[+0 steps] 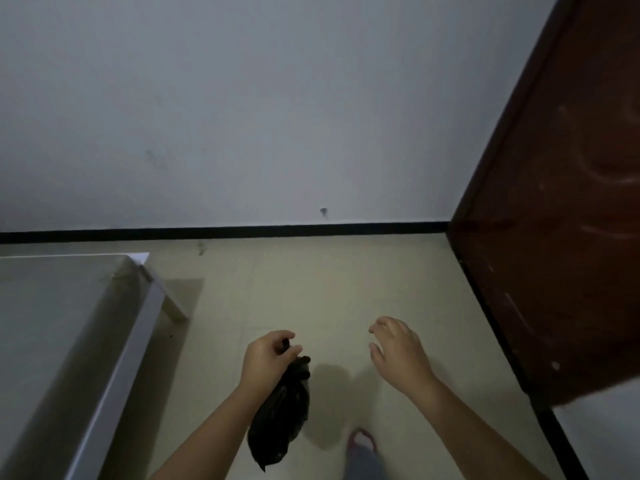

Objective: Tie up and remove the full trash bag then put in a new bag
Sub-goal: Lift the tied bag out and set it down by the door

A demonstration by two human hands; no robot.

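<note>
- Hanging from the left hand (pixel 268 355), pinched shut on its gathered neck: a small black trash bag (pixel 281 415), dangling clear of the pale floor (pixel 322 299), just right of the grey tabletop (pixel 69 327).
- Held apart from the bag on its far side from the tabletop: the right hand (pixel 394 348), fingers spread and curled, closed on nothing.
- Risk, as judged: a thin pinch near the top of the neck, likely to slip if the bag swings, dropping it to the floor.
- Risk, as judged: a knot not clearly cinched, liable to loosen and spill the contents on the way out.
- Risk, as judged: a swing toward the tabletop's corner, enough to snag or tear thin plastic.
- Hard to make out: whether the bunched plastic beside the left hand is a finished knot or only a twist; dim light and blur swallow the detail.
- Out of sight: any bin and any fresh bag, so no telling how far along the replacement stands.
- Cut off: the bag's lower tip behind the left forearm near the frame's bottom edge, and most of a foot (pixel 362 441) below the bag and away from the tabletop.
- Unclear: what the dark red-brown panel (pixel 568 237) far across from the tabletop is, perhaps a door.
</note>
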